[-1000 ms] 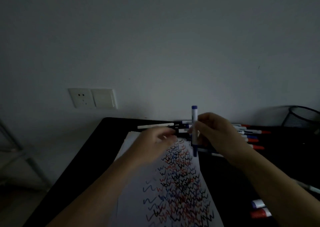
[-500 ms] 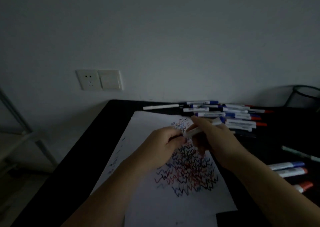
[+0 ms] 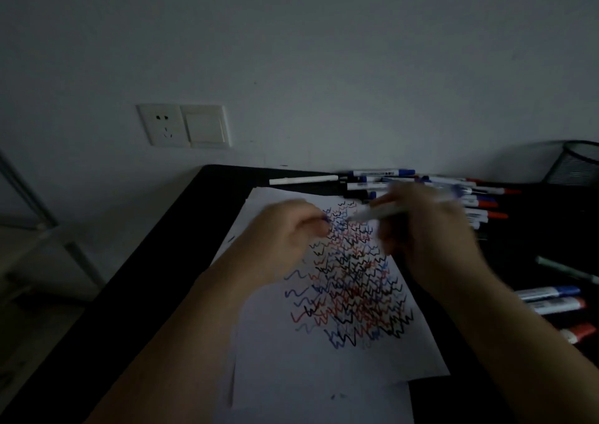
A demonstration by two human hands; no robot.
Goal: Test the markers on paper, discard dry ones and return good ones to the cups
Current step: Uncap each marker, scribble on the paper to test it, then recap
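At the near edge of the dark desk (image 3: 168, 261) lies a sheet of paper (image 3: 324, 375) crowded with red, blue and black zigzags. Above it, the left hand (image 3: 285, 232) is curled, pinching what seems to be a blue cap; blur hides it. The right hand (image 3: 428, 232) grips a marker (image 3: 385, 211), tip pointing left, off the paper. Farther back lies a row of markers (image 3: 382, 180), and a mesh cup (image 3: 580, 164) stands far right. Risk: in this dim light, a faint new line could vanish among old scribbles, so a dry marker passes.
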